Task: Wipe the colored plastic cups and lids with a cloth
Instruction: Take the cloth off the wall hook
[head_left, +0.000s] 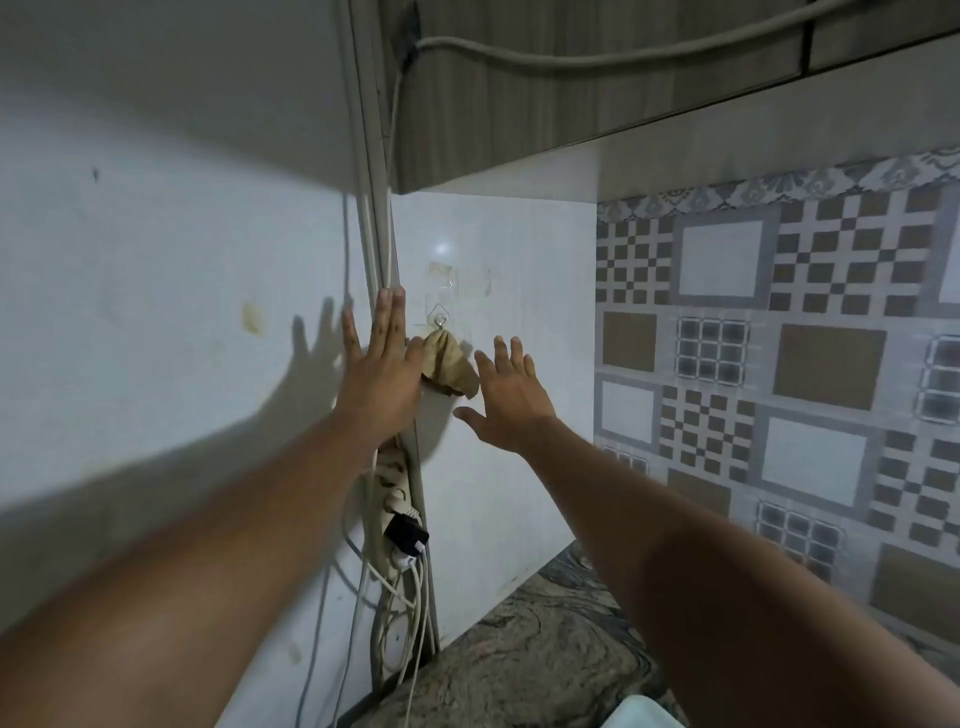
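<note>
"Fingers (385, 332) of the left hand (382, 374) are straight and pressed close together, just left of the hook (440, 321). The right hand (511, 395) has its fingers spread, below and right of the hook. Neither hand grips anything."

"What's around them?"

"A patterned tile wall (779, 364) well right of the hook, a marbled counter (519, 649) far below it, and a power strip (395, 488) with cables (415, 597) below and slightly left. The tan cloth (449, 366) hangs bunched from the hook itself, between the two hands. The left thumb may be touching it; I can't tell."

"How should it come off?"

"I'd lift the bunched top up over the hook's tip rather than tug downward, since a stick-on hook could peel away. Keep clear of the cables."

"Any cups or lids?"

"None in view, so I can't speak for what they hold."
</note>
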